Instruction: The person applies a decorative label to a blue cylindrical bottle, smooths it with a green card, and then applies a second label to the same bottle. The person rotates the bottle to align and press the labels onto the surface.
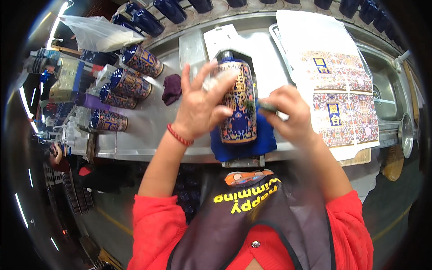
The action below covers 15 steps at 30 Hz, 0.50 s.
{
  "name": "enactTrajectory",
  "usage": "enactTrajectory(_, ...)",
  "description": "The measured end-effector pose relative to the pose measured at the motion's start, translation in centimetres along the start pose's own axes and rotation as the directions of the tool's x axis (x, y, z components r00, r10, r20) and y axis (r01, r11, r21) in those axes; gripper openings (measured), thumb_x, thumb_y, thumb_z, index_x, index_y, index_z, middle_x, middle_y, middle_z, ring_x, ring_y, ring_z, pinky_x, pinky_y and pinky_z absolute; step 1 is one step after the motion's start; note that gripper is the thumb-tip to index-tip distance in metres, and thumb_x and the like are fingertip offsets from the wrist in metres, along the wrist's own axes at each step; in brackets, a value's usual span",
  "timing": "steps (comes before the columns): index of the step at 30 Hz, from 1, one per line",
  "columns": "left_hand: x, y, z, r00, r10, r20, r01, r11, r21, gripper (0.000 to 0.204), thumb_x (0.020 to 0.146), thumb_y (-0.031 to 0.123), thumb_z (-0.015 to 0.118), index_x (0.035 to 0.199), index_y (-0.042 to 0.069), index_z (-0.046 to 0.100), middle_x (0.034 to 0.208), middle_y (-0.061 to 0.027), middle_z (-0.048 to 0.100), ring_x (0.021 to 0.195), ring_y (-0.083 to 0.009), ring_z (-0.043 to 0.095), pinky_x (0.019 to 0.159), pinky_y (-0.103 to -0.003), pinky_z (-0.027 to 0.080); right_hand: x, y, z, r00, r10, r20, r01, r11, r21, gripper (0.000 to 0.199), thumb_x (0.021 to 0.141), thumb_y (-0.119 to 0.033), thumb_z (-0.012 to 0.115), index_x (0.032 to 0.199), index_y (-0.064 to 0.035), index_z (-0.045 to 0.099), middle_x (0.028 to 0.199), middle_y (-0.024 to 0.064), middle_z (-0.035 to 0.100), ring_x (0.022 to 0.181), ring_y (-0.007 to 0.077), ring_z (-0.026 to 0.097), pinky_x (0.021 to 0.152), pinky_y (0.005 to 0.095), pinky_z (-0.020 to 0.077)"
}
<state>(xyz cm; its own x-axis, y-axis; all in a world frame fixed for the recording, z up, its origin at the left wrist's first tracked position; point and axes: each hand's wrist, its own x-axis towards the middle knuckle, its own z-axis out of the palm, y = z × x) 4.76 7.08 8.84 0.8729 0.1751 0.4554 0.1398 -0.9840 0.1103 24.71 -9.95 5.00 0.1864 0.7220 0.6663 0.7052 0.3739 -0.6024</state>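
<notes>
A dark blue bottle with a colourful patterned wrap lies on a blue cloth in front of me, its neck pointing away. My left hand is open, fingers spread over the left side of the bottle, the index finger reaching across its surface. At the bottle's right side, my right hand pinches a small dark green piece, whose exact kind I cannot make out. Its edge is close to the wrap; contact is hard to tell.
Patterned label sheets lie at the right, beside a metal sink. Wrapped bottles lie to the left near a crumpled purple cloth. Dark blue bottles line the far edge. A plastic bag rests at far left.
</notes>
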Motion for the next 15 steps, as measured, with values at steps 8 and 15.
enactTrajectory(8,-0.8,3.0,-0.5,0.989,0.129,0.073,-0.129,0.992,0.004,0.068,0.103,0.067,0.028,0.131,0.02,0.069,0.126,0.0027,0.071,0.135,-0.0228,0.048,0.125,-0.057,0.001,-2.1,0.1,-1.5,0.987,0.16,-0.02,-0.155,0.974,0.164,0.022,0.077,0.001,0.08,0.097,-0.0021,0.07,0.083,0.0111,0.065,0.072,0.0238,0.063,0.063,0.0327,0.0486)
enactTrajectory(15,3.5,-0.6,-0.7,0.992,0.113,0.06,-0.117,0.991,0.066,0.071,0.104,0.066,0.023,0.132,0.018,0.068,0.116,0.001,0.075,0.133,-0.0237,0.05,0.126,-0.053,0.003,-2.5,0.4,-2.0,0.982,0.186,-0.037,-0.182,0.979,0.092,0.018,0.08,-0.004,0.08,0.095,-0.0036,0.071,0.08,0.0094,0.064,0.074,0.026,0.061,0.067,0.0358,0.0476)
